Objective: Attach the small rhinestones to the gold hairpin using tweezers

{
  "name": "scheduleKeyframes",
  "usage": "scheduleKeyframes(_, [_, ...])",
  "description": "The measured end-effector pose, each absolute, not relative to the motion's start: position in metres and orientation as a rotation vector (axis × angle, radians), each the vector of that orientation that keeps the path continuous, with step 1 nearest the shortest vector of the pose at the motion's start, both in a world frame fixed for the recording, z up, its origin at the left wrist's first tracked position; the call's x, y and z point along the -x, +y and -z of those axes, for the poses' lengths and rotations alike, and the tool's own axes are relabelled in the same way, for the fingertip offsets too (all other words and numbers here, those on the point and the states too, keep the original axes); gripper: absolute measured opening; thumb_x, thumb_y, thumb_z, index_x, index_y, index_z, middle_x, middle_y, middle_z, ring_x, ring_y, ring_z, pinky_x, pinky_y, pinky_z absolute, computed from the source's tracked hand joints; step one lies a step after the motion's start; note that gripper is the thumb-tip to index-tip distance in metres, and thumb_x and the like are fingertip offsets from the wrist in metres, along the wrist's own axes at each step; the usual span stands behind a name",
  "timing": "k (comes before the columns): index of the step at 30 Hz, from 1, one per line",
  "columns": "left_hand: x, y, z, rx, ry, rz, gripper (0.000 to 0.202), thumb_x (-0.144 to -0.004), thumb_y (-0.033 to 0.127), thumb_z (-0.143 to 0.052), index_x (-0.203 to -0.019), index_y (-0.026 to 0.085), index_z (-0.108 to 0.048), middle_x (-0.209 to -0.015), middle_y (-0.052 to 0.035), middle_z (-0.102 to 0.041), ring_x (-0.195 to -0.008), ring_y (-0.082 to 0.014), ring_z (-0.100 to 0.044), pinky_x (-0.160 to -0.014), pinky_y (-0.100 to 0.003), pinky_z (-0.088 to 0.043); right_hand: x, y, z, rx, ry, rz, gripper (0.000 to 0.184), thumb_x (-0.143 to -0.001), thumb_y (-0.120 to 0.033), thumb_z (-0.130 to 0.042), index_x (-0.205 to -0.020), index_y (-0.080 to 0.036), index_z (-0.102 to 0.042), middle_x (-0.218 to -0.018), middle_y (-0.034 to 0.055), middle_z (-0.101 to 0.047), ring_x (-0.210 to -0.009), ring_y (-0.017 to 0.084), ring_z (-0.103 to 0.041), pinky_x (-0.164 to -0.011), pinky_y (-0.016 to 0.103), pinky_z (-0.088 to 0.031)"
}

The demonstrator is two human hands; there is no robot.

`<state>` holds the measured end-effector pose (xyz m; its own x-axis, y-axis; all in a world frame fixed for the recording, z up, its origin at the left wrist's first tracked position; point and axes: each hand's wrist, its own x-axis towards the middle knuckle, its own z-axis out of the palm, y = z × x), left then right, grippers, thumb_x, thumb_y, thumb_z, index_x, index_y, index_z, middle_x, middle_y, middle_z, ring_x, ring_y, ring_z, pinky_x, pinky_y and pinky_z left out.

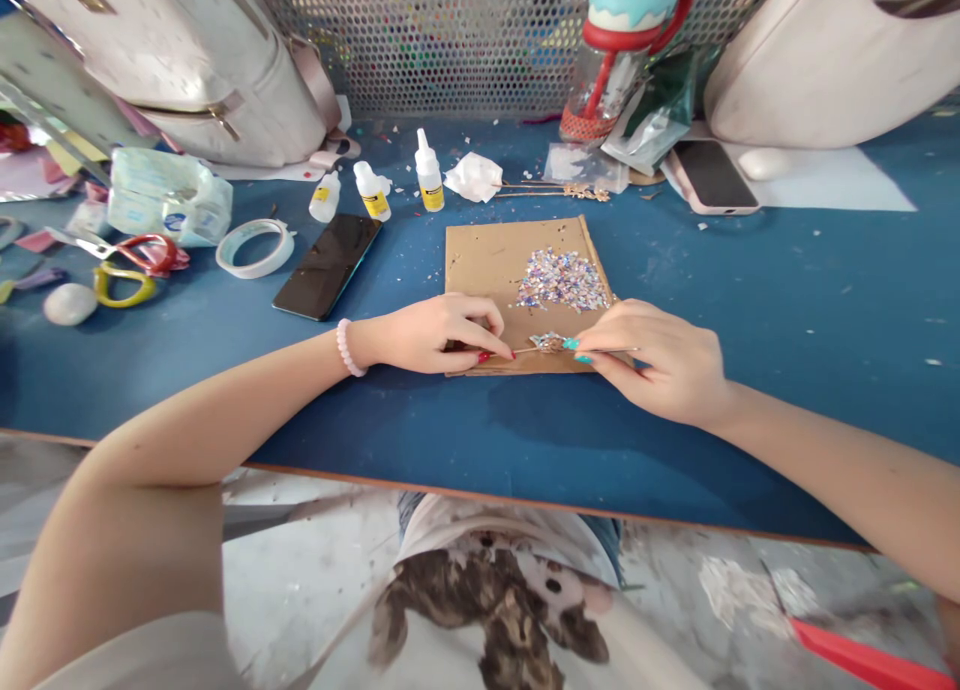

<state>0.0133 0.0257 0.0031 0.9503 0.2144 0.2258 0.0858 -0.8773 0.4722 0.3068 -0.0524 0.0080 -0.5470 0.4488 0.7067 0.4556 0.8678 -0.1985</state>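
My left hand [442, 335] is closed in a pinch on the thin gold stem of a hairpin [550, 342], whose ornate end is covered in shiny chips. It is held just above or on the near part of a cardboard sheet [480, 255]; I cannot tell which. At the ornate end, my right hand [660, 360] pinches a slim, thin tool [619, 350], mostly hidden by the fingers. Its fingertips are right by the chips on the hairpin. Behind both hands, a pile of small iridescent chips [562, 278] lies on the cardboard.
Small glue bottles [429, 175], a crumpled tissue [474, 177] and more gold hairpins [559, 188] lie behind the cardboard. Left are a dark phone [328, 268], a tape roll [255, 250] and scissors [124, 270]. A tumbler [615, 60] and another phone [712, 177] stand back right.
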Motion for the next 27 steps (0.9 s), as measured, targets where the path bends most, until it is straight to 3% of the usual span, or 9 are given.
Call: scheduleKeyframes(27, [-0.0132,0.0251,-0.0014,-2.621,0.202,-0.427,0.031,-0.098,0.018,-0.054,-0.119,0.023,-0.076,-0.109,-0.0114,-0.068,-0.086,-0.0151,-0.066,-0.086,-0.026,-0.052,-0.3060,-0.0515,-0.0073,0.624,-2.221,0.044,0.018,-0.092,-0.008,-0.064,-0.095,-0.025,-0.066,-0.078,-0.0009,-0.075,-0.070,0.015,-0.070,-0.072,0.031,-0.059])
